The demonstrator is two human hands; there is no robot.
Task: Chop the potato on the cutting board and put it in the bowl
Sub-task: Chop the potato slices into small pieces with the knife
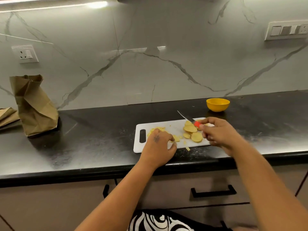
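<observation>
Left hand (160, 144) over potato slices (191, 130) (yellow bowl (217, 105) apart)

Bare forearms, black-and-white swirl-patterned garment (156, 221)

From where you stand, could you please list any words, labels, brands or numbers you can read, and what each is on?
None: no readable text shows anywhere.
Paper bag: plain, no print visible.
Yellow bowl: unmarked.
Cutting board: unmarked.
Wall switch plates: too small to show any markings.
</observation>
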